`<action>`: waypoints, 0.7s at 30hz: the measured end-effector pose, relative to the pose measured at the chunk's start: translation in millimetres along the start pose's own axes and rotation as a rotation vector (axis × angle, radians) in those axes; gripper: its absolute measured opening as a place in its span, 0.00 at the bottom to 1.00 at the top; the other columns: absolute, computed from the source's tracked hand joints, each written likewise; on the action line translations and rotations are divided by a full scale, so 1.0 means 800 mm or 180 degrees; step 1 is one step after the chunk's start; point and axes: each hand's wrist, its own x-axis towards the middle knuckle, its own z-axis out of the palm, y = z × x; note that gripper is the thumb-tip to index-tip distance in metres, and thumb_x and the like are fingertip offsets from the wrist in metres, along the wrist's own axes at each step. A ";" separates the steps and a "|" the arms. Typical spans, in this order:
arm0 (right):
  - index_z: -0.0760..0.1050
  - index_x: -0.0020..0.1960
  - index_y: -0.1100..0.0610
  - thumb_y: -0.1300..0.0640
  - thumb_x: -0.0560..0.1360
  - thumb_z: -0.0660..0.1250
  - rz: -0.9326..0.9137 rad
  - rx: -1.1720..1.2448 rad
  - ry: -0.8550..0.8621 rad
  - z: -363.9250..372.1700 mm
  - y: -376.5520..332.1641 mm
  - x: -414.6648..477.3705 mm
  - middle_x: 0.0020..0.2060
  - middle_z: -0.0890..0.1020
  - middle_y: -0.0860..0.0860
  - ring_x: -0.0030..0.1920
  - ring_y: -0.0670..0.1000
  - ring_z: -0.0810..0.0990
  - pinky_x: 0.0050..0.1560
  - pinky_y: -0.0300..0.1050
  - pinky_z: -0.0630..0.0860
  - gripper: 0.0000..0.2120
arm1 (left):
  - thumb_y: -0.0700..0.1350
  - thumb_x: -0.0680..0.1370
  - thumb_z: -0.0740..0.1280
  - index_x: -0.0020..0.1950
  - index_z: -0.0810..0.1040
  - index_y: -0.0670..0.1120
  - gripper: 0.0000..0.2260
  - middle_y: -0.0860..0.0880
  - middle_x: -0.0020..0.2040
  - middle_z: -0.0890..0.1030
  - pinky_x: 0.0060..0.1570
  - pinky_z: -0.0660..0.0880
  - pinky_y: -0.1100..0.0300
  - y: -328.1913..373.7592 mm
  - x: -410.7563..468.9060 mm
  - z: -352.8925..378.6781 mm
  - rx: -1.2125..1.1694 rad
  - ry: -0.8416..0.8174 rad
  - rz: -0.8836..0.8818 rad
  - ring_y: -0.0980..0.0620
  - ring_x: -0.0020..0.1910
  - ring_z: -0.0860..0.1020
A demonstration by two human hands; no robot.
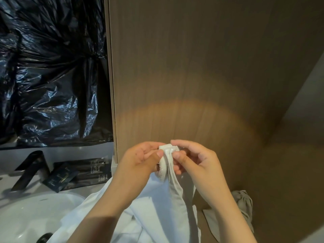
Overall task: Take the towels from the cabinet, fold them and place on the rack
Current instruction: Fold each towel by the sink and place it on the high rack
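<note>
A white towel (168, 199) is held up before a brown wood-grain panel (201, 67), its upper corner pinched between the left hand (140, 159) and the right hand (193, 157), both closed on the gathered hem. The remainder of the cloth is draped downward over the edge of a white basin (35, 213). A black tap (29, 170) and dark packets (70, 174) are seen on the tabletop (84, 187). Black plastic sheeting (52, 67) covers the wall above. A grey cloth (244, 204), possibly a second towel, lies at the lower right.

We see the tap (29, 170) behind the sink (31, 213), boxes (78, 172) on the worktop (7, 179) to its right, the wall panel (201, 76) beyond.
</note>
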 end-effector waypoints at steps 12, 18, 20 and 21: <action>0.76 0.40 0.45 0.48 0.71 0.74 -0.0384 -0.1424 0.0375 -0.005 0.008 0.001 0.43 0.75 0.43 0.47 0.45 0.75 0.43 0.32 0.70 0.07 | 0.39 0.81 0.62 0.55 0.82 0.45 0.09 0.52 0.47 0.86 0.47 0.79 0.65 -0.009 -0.006 0.002 0.0137 0.0007 -0.0038 0.53 0.47 0.84; 0.74 0.43 0.47 0.48 0.75 0.70 -0.0397 -0.1343 0.0285 -0.004 0.008 -0.001 0.43 0.78 0.43 0.48 0.46 0.76 0.41 0.32 0.71 0.06 | 0.41 0.81 0.62 0.55 0.82 0.47 0.10 0.54 0.47 0.86 0.50 0.79 0.59 -0.006 -0.007 0.003 0.0313 -0.0009 0.0121 0.53 0.47 0.83; 0.74 0.43 0.47 0.48 0.74 0.69 -0.0391 -0.1317 0.0296 -0.004 0.009 -0.001 0.42 0.78 0.43 0.47 0.46 0.76 0.40 0.32 0.71 0.06 | 0.40 0.81 0.62 0.55 0.82 0.48 0.10 0.54 0.47 0.86 0.51 0.79 0.60 -0.006 -0.009 0.002 0.0346 -0.0071 0.0176 0.55 0.47 0.83; 0.74 0.43 0.47 0.48 0.75 0.69 -0.0380 -0.1313 0.0301 -0.004 0.010 -0.001 0.42 0.78 0.43 0.47 0.47 0.76 0.40 0.33 0.71 0.06 | 0.40 0.81 0.62 0.56 0.82 0.48 0.10 0.54 0.48 0.86 0.51 0.79 0.61 -0.006 -0.010 0.001 0.0337 -0.0124 0.0183 0.55 0.48 0.83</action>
